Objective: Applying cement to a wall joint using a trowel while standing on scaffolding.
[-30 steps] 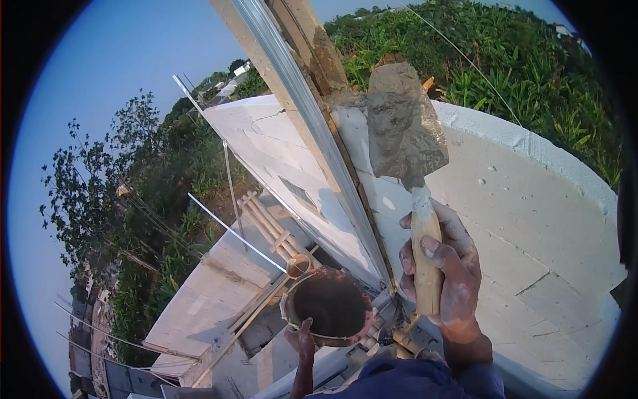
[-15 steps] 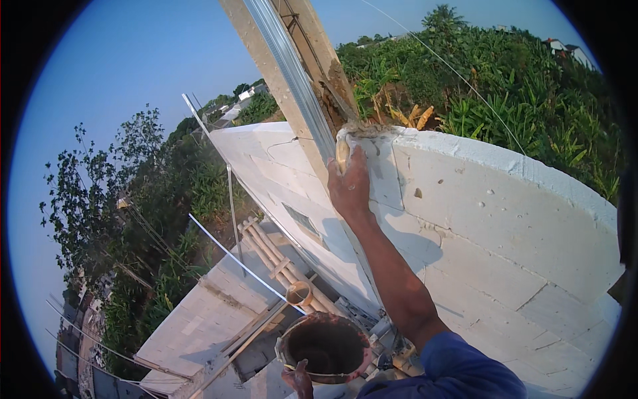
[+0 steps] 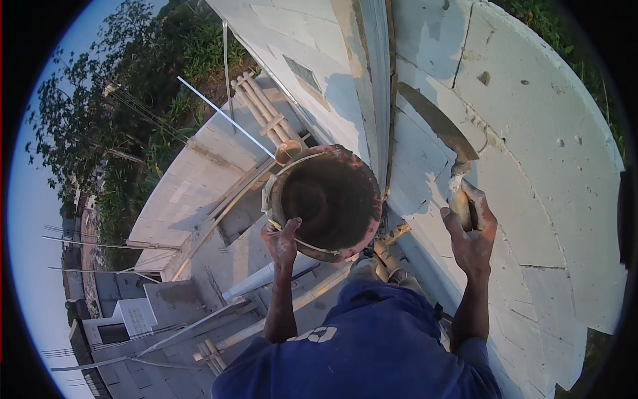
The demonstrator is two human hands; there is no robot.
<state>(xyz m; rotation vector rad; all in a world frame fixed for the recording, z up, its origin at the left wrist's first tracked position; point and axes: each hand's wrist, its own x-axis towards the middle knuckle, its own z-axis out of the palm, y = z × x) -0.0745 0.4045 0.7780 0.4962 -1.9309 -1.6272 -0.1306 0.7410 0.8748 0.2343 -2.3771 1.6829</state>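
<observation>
My left hand [image 3: 282, 245] grips the near-left rim of a round bucket [image 3: 364, 234], its thumb over the edge. The bucket's inside is dark, with reddish smears on the rim; how much it contains I cannot make out. In my right hand [image 3: 474, 233] is a trowel [image 3: 440, 125], held by its wooden handle. The long dark blade points up and away, in front of the pale block wall [image 3: 531, 173]. Whitish paste coats the neck of the trowel.
A post with a ribbed metal strip [image 3: 377, 80] rises between two wall faces. Bamboo poles [image 3: 259, 110] and a thin pale pipe [image 3: 222, 116] lie beyond the bucket. More poles [image 3: 299, 302] run below me at left. A lower block wall [image 3: 189, 176] stands far down, beside trees.
My right hand has come down and back from the wall top by the post, bringing the trowel into plain sight. The view has tilted downward. The bucket and left hand appear higher in the picture.
</observation>
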